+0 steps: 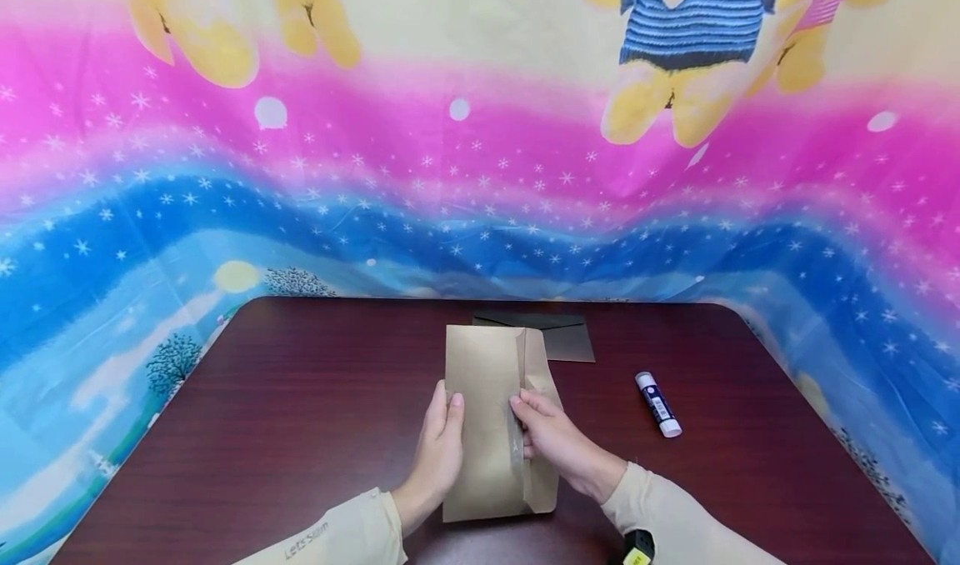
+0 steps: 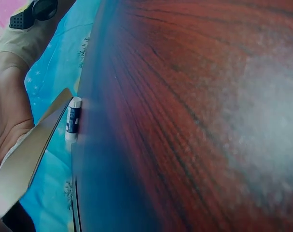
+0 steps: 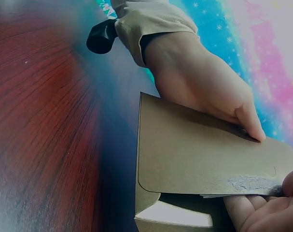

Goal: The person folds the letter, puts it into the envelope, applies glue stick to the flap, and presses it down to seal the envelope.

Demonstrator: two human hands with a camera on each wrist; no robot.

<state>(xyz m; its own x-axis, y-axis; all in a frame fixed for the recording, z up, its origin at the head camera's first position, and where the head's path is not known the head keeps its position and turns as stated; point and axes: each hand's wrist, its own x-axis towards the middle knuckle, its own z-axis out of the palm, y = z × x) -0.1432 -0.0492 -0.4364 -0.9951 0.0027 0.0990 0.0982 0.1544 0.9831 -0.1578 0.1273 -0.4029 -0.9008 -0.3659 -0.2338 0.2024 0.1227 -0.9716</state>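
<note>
A brown paper envelope (image 1: 483,432) is held up over the table, its long side running away from me. My left hand (image 1: 438,440) grips its left edge, thumb on the near face and fingers behind. My right hand (image 1: 562,440) pinches the envelope's right part along the flap edge, thumb on top. In the right wrist view a shiny whitish smear (image 3: 252,182) marks the flap edge by the right fingers. Below that edge the envelope gapes, with a white surface (image 3: 175,212) showing inside. The left wrist view shows the envelope (image 2: 33,145) nearly edge-on.
A glue stick (image 1: 658,405) with a dark label lies on the dark red table (image 1: 322,398), right of the hands. Behind the held envelope lies another, darker-looking envelope (image 1: 573,342), partly hidden. A printed cloth (image 1: 465,173) hangs around the table's far and side edges.
</note>
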